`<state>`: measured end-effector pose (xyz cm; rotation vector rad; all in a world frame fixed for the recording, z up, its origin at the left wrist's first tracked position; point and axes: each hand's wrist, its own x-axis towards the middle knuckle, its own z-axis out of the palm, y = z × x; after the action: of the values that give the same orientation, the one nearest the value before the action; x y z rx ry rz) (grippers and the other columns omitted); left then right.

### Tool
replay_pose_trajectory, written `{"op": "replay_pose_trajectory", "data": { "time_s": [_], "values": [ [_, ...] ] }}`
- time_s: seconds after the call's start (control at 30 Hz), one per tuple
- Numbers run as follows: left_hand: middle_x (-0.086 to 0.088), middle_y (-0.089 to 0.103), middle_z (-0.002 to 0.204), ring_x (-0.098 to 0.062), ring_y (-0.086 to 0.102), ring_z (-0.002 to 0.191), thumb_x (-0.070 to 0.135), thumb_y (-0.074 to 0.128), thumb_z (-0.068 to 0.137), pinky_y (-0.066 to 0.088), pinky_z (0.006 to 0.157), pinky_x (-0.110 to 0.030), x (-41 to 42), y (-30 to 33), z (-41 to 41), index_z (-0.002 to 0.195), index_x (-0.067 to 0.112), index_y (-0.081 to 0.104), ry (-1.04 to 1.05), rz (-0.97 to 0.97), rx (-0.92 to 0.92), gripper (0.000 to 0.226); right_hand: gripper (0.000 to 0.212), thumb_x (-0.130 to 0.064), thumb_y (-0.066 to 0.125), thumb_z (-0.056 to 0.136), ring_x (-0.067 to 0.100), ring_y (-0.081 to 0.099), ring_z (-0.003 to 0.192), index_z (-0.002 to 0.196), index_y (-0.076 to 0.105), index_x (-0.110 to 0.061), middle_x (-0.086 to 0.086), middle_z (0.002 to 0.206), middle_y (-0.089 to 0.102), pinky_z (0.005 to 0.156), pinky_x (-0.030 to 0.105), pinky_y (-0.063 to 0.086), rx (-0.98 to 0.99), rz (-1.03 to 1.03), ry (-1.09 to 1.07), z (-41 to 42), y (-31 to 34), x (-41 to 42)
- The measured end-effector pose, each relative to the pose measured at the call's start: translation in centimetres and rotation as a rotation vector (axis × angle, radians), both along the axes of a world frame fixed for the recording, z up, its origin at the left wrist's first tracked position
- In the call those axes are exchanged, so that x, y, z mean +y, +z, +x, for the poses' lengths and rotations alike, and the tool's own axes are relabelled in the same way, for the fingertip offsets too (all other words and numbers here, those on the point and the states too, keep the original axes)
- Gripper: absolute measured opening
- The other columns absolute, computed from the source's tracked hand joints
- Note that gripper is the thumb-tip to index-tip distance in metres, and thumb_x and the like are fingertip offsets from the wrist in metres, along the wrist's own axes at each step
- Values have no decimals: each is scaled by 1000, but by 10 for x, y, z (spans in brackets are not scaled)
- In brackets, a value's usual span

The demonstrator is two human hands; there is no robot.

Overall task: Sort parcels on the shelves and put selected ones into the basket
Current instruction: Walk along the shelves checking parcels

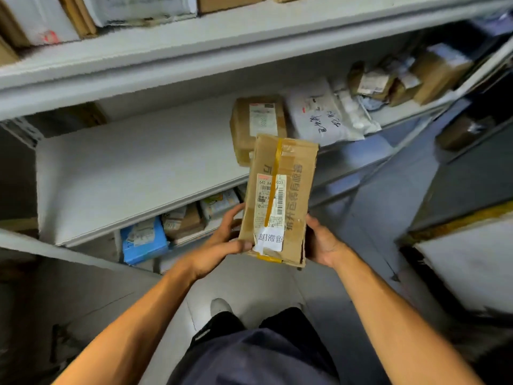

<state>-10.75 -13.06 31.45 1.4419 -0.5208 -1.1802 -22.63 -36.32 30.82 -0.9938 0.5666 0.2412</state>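
I hold a long brown cardboard parcel (pixel 294 190) in front of the middle shelf (pixel 125 173), its white shipping label and a strip of yellow tape facing me. My left hand (pixel 222 245) grips its lower left edge, thumb on a white sticker near the bottom. My right hand (pixel 322 243) grips the lower right edge from the side. A brown padded parcel (pixel 241 126) lies on the shelf just behind the held one. No basket is in view.
A white bag parcel (pixel 319 112) with handwriting and several small boxes (pixel 433 73) lie further right on the shelf. A blue parcel (pixel 144 240) and others sit on the shelf below. More parcels fill the top shelf (pixel 125 12). My feet stand on the grey floor (pixel 249 287).
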Motion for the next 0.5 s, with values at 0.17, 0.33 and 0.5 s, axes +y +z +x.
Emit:
{"op": "replay_pose_trajectory", "data": {
  "time_s": [0.17, 0.33, 0.5],
  "values": [
    [10, 52, 146, -22, 49, 135, 65, 80, 64, 36, 113, -61, -73, -2, -15, 147, 51, 30, -110, 56, 39, 98, 128, -63, 93, 37, 41, 49, 137, 147, 47, -15, 20, 142, 58, 118, 60, 31, 15, -9, -142, -47, -11, -55],
    [5, 62, 134, -16, 61, 123, 59, 72, 73, 44, 110, -53, -166, 3, -38, 147, 40, 35, -173, 83, 37, 85, 110, -64, 86, 55, 46, 43, 140, 149, 44, -24, 23, 148, 50, 114, 75, 22, 36, -14, -304, -99, -31, -111],
    [3, 62, 139, -23, 59, 129, 45, 70, 85, 51, 101, -40, -270, 3, -78, 151, 28, 36, -348, 19, 45, 76, 113, -62, 89, 53, 44, 44, 139, 149, 42, -23, 23, 150, 46, 114, 70, 27, 103, -18, -562, -164, -33, -159]
  ]
}}
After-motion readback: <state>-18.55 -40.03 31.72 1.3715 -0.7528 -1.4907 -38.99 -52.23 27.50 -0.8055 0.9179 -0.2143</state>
